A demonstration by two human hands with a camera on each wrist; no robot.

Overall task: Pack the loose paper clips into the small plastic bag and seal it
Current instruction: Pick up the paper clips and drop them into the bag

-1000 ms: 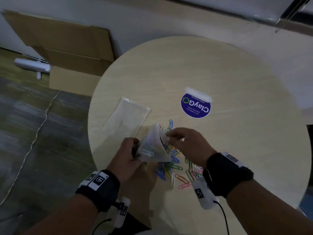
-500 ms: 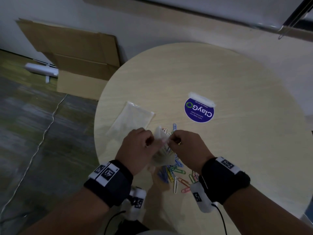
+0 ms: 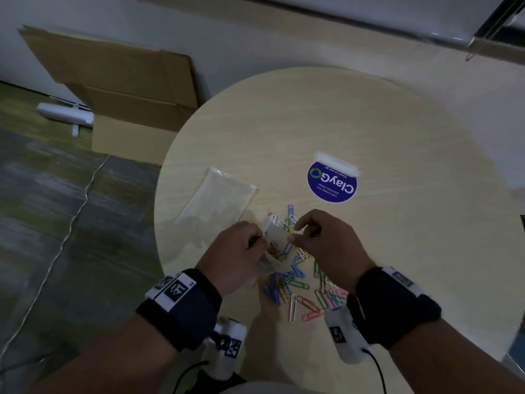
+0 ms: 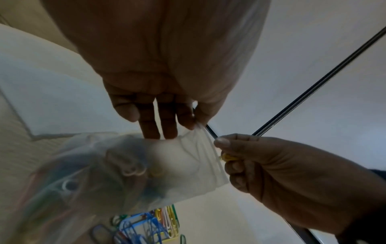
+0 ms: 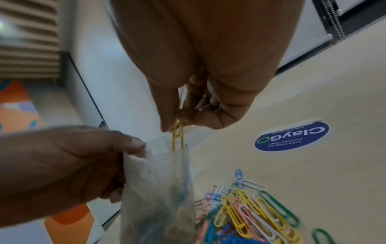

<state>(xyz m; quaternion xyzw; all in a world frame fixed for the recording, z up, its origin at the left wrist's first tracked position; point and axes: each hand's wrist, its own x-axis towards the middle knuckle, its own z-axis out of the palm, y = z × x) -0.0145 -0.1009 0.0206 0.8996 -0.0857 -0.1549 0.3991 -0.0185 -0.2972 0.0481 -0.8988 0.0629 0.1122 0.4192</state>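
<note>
Two hands: left hand, right hand. Two plastic bags: one small bag held up, one flat bag on the table. One round sticker. One yellow clip pinched; loose paper clips too many and overlapped to count.

clips heaped below hands, far tabletop bare

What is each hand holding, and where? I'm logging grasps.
Left hand pinches the plastic bag at its mouth; right hand pinches a yellow paper clip by its upper end.
</note>
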